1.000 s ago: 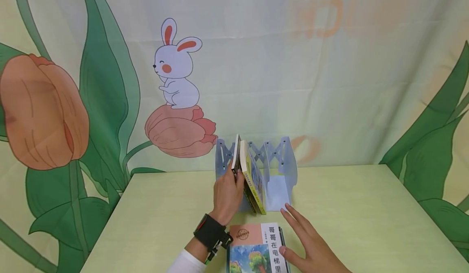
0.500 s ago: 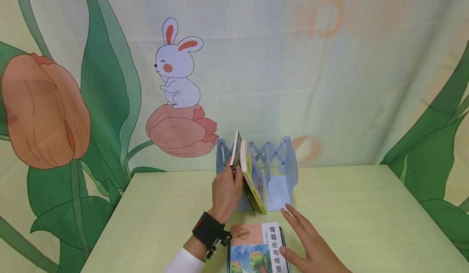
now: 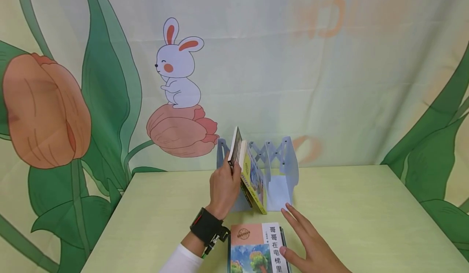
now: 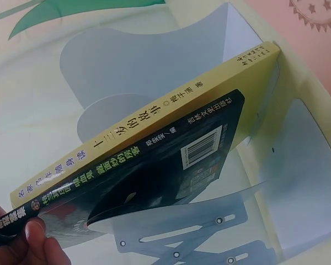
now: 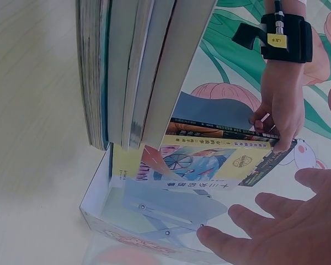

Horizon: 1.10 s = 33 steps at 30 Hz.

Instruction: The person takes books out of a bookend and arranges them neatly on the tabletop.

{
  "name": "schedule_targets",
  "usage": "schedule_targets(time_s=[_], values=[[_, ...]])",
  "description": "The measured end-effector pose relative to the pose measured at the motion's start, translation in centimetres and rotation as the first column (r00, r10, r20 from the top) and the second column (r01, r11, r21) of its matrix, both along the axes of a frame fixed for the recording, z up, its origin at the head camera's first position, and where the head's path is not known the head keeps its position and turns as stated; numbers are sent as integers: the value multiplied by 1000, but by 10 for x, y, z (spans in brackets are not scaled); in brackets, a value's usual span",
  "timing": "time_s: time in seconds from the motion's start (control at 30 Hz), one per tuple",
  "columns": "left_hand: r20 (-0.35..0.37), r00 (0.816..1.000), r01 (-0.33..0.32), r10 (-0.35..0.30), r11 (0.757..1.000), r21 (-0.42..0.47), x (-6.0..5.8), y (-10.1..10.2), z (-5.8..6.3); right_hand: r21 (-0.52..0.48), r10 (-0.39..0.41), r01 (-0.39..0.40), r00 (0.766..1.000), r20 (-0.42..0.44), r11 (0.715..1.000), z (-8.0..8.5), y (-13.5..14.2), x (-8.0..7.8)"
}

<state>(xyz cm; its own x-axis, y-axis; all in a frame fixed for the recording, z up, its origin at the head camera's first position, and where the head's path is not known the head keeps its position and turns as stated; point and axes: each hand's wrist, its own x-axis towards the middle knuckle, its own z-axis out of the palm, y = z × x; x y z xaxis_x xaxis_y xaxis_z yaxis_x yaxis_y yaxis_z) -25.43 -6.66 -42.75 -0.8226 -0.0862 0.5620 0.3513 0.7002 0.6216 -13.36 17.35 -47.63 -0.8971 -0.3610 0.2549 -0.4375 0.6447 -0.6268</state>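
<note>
My left hand (image 3: 224, 187) pinches the upper end of a thin dark book (image 4: 201, 149) with green and white spine lettering. This book leans in the blue-grey bookrack (image 3: 290, 159), its top standing above the yellow book (image 3: 255, 179) beside it. Both spines show in the left wrist view, the yellow one (image 4: 138, 116) partly behind the dark one. Fingers spread, my right hand (image 3: 311, 244) is beside a stack of books (image 3: 250, 244) in front of the rack; whether the thumb touches the top cover is unclear. In the right wrist view the stack's page edges (image 5: 165, 72) are close by.
The rack's right compartment (image 3: 278, 193) has a pale base and an upright side panel. A pale yellow-green table (image 3: 366, 216) extends to both sides. Behind it hangs a curtain (image 3: 256, 61) printed with a rabbit and tulips.
My left hand has drawn the dark book up and slightly left, so its top rises higher above the yellow book. My right hand has stayed in place.
</note>
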Motion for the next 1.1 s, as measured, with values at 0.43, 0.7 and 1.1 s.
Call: schedule_targets(time_s=[0.43,0.7,1.1], values=[[-21,1000,-16,16,1000,-1,-1,-3,9,6,-18,17,999,45,1000,3,0,0],[-74,997,-23,22,1000,-5,0,-6,20,-3,-12,12,1000,25,1000,4,1,0],[-122,992,-16,17,1000,4,-2,-11,29,-5,-22,23,999,34,1000,7,-1,2]])
